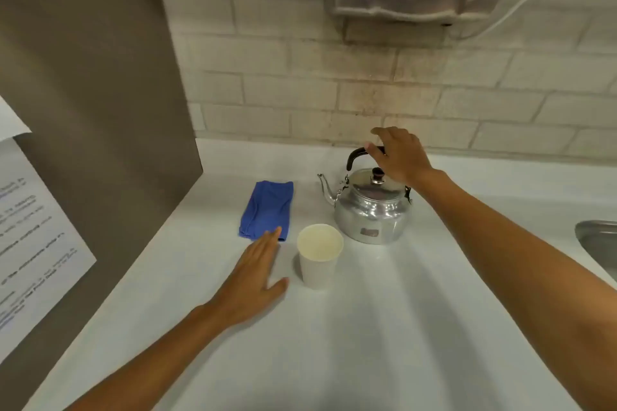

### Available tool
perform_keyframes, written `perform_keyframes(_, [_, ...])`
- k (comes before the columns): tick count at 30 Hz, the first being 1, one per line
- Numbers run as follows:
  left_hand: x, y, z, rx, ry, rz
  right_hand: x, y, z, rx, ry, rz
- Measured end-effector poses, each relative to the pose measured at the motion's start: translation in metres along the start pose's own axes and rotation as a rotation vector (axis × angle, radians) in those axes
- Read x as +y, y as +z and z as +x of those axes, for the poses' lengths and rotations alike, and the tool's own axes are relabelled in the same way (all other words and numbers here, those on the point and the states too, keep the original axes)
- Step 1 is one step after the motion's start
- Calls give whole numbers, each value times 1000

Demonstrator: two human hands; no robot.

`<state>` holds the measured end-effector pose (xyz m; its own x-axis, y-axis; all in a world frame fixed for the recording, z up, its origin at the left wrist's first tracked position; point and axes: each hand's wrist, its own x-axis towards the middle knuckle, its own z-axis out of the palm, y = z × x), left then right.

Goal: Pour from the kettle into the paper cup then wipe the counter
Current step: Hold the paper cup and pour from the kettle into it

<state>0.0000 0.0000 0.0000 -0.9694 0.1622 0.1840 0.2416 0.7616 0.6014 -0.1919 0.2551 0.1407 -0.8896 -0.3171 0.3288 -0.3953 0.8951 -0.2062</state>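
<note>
Our right hand [399, 155] has its fingers [375, 148] curled closed around the black handle [357, 155] of the kettle [372, 210], which stands upright on the white desk [384, 327], spout [325, 187] pointing left. We see polished, rounded metal and a dark knob [378, 174] on the lid. Our left hand [255, 280] lies flat with fingers spread and holding nothing, fingertips at the near edge of the folded blue cloth [267, 208], whose long axis runs away from us. The white paper cup [319, 255] stands upright and open-mouthed just beside that hand, in front of the kettle. Smooth desk lies clear toward us; a brown panel [93, 93] bounds the left, pale brick wall [334, 93] the back, a steel sink [597, 240] the right.
</note>
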Motion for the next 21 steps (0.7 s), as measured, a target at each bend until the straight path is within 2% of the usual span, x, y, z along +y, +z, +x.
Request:
perform_keyframes(3, [9, 10, 12, -118, -21, -195, -3, 4, 6, -49, 27, -5])
perform_keyframes(6, [19, 23, 26, -146, -53, -349, -6, 7, 9, -76, 65, -19])
perform_keyframes(13, [29, 39, 43, -47, -84, -570, -9, 10, 18, -37, 189, 16])
perform_keyframes(21, [31, 44, 48, 71, -62, -593, -13, 6, 18, 4, 258, 86])
